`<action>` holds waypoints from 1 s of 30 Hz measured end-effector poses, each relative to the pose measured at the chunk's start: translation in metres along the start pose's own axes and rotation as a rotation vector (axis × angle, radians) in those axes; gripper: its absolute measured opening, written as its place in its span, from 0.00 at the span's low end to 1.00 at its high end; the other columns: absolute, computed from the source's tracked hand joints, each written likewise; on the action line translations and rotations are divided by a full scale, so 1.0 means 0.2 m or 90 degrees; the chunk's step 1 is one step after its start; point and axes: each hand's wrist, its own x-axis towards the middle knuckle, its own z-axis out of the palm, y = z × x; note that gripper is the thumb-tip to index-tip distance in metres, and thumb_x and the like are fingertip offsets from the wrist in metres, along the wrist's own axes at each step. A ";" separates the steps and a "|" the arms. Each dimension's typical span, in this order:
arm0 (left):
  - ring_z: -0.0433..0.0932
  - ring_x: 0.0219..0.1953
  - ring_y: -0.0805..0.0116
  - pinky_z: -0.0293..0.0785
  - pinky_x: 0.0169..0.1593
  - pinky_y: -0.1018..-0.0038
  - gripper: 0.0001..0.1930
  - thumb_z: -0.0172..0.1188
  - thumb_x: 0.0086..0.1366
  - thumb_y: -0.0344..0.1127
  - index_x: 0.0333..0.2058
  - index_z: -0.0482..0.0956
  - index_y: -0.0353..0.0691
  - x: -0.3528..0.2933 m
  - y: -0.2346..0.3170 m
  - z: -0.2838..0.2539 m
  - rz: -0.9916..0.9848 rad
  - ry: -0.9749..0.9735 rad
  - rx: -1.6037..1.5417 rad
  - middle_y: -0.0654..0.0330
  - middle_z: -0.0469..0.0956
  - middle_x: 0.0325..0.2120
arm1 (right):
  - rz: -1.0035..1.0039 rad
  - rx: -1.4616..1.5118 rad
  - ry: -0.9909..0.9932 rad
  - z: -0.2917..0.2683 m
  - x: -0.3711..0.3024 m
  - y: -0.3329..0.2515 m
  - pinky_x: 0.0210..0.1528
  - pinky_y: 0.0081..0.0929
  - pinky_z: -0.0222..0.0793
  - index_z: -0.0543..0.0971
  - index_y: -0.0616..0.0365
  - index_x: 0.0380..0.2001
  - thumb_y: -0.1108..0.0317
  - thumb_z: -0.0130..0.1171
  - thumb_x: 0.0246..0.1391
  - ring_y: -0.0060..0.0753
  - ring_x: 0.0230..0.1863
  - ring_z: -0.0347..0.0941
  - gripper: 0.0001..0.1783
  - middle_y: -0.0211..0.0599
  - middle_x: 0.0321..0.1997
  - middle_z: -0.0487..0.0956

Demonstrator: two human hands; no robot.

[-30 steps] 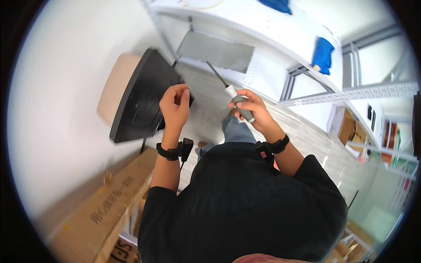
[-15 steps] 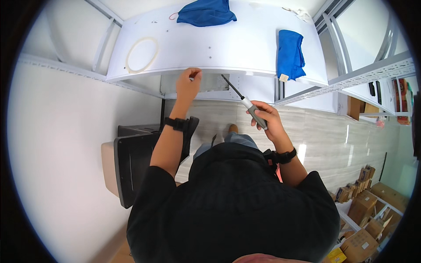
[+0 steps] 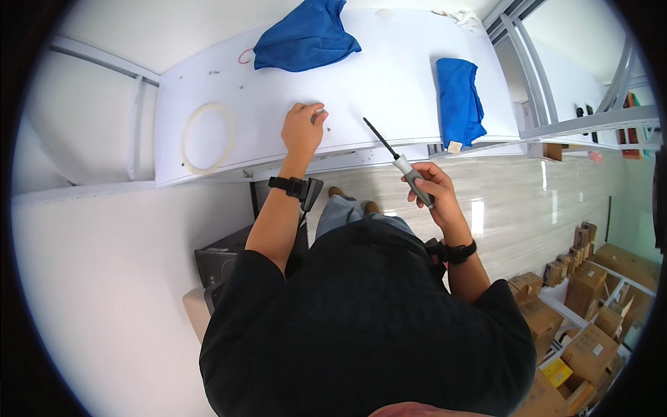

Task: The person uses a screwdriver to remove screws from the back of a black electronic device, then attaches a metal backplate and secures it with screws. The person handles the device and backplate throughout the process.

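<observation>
My right hand (image 3: pixel 439 193) is wrapped round the grey handle of a screwdriver (image 3: pixel 404 165). Its dark shaft points up and left, with the tip over the white shelf (image 3: pixel 389 76). Over the shelf's near part is my left hand (image 3: pixel 303 131), thumb and fingers pinched on a small silvery piece (image 3: pixel 320 111), too small to name. Just beside those fingertips, a small dark fastener or hole (image 3: pixel 329 129) shows on the shelf.
Two blue cloths, one bunched (image 3: pixel 306 38) and one folded (image 3: pixel 458 101), lie on the shelf. A pale ring (image 3: pixel 230 139) rests at its left end. Grey metal posts (image 3: pixel 524 69) flank it. Black equipment (image 3: pixel 215 258) stands at lower left; cardboard boxes (image 3: pixel 585 288) fill a rack at lower right.
My view has shifted closer to the shelf. My left hand has moved from the shelf's front edge to over its surface. The screwdriver stays in my right hand, slightly further right.
</observation>
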 end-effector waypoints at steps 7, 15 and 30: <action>0.77 0.29 0.71 0.73 0.33 0.75 0.07 0.64 0.59 0.37 0.35 0.84 0.44 -0.02 -0.09 -0.02 -0.019 -0.023 -0.157 0.66 0.79 0.29 | -0.007 -0.071 -0.027 0.20 0.14 -0.06 0.24 0.17 0.65 0.74 0.61 0.48 0.75 0.54 0.53 0.25 0.29 0.77 0.18 0.39 0.42 0.80; 0.81 0.35 0.67 0.77 0.40 0.74 0.08 0.51 0.71 0.35 0.41 0.75 0.38 -0.35 -0.25 -0.32 -0.338 -0.063 -0.938 0.54 0.80 0.37 | 0.054 -0.225 -0.232 0.38 0.29 -0.05 0.23 0.16 0.62 0.77 0.58 0.49 0.76 0.56 0.51 0.22 0.28 0.76 0.19 0.33 0.39 0.80; 0.80 0.36 0.70 0.77 0.42 0.73 0.07 0.49 0.71 0.33 0.40 0.75 0.39 -1.52 -0.08 -0.46 -0.473 0.391 -0.939 0.54 0.80 0.40 | 0.212 -0.376 -0.607 0.45 0.13 0.21 0.23 0.15 0.61 0.78 0.60 0.49 0.74 0.56 0.52 0.19 0.25 0.75 0.19 0.32 0.35 0.81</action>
